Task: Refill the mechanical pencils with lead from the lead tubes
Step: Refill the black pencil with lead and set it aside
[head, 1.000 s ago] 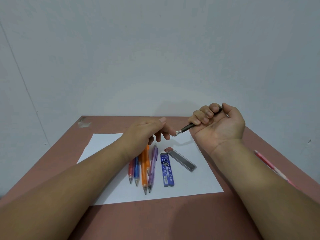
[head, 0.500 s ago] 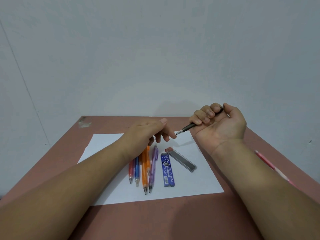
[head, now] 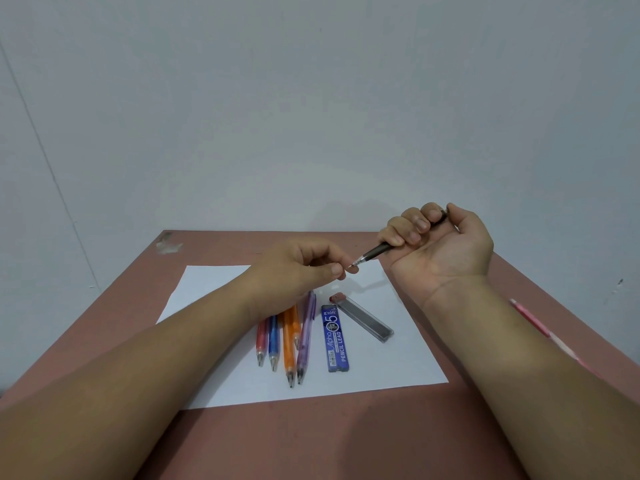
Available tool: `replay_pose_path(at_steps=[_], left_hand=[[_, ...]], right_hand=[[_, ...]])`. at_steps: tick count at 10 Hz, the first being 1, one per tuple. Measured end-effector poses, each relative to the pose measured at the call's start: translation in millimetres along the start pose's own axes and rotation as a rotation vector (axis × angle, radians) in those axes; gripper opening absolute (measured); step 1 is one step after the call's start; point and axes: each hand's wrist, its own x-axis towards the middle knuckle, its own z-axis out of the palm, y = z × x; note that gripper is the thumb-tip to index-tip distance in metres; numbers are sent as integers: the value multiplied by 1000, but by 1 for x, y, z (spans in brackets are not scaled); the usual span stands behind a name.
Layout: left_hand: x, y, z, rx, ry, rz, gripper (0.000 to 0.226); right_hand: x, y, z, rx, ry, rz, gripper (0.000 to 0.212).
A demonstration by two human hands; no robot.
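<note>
Pencils (head: 287,341) left of two lead tubes (head: 346,330) on paper (head: 398,368), paper on table (head: 311,441)

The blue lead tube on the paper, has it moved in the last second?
No. The blue lead tube lies beside the purple pencil on the white paper, at the same spot and angle as before.

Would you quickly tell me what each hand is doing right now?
Left hand: thumb and forefinger pinched together at the pencil's tip; what they hold cannot be told.
Right hand: grips the dark mechanical pencil.
</note>
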Motion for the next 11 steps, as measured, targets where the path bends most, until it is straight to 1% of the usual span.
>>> replay_pose_path(at_steps=[4,5,11], left_hand=[[-1,0,-2,33,-28,40,23],[-1,-1,-2,39,-23,44,28],[2,-4,-1,29,-18,62,13]], right_hand=[[-1,0,1,10,2,-4,35],[-2,0,2,13,2,-2,34],[-4,4,3,23,-5,-1,35]])
